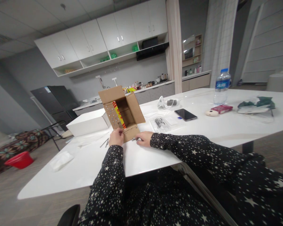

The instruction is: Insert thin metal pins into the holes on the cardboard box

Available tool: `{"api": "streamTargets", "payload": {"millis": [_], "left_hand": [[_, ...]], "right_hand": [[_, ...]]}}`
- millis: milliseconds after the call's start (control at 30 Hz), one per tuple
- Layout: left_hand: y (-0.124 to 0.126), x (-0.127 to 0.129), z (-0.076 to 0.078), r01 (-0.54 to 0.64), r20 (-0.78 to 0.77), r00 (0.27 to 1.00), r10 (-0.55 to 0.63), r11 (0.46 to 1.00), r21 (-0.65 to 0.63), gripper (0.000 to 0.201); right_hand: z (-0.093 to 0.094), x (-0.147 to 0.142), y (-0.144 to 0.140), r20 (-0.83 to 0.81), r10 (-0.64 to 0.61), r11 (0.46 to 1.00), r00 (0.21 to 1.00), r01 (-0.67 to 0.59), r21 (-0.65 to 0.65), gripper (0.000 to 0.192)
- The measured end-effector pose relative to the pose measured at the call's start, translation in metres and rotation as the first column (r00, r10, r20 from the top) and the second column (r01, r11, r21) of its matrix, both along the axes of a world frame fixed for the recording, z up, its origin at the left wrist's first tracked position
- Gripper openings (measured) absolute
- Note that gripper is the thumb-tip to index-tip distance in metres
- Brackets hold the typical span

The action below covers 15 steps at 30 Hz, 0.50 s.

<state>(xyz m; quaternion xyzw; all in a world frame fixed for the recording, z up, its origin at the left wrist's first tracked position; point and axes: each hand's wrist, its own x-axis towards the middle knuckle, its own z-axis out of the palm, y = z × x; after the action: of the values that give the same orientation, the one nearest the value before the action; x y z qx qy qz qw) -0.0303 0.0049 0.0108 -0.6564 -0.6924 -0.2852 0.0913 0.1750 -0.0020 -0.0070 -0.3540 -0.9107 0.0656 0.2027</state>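
Lying on its side on the white bench (155, 157), the small cardboard box (122, 113) has its open mouth toward the person, flaps spread. The left hand (116, 137) pinches the lower flap edge; the right hand (144, 138) rests flat beside the box on the bench, fingers loosely curled, and whether it holds something small I cannot tell. The box looks light and thin, so it probably bends easily; holding it by the folded corners seems safer than by the loose flaps.
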Motion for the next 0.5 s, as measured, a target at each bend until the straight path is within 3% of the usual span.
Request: {"api": "streamTargets", "payload": {"millis": [500], "left_hand": [[-0.0037, 0.0030, 0.0026, -0.022, 0.019, 1.000, 0.022, 1.000, -0.023, 0.021]], "right_hand": [[0.0023, 0.0001, -0.0022, 0.008, -0.001, 1.000, 1.000, 0.001, -0.020, 0.030]]}}
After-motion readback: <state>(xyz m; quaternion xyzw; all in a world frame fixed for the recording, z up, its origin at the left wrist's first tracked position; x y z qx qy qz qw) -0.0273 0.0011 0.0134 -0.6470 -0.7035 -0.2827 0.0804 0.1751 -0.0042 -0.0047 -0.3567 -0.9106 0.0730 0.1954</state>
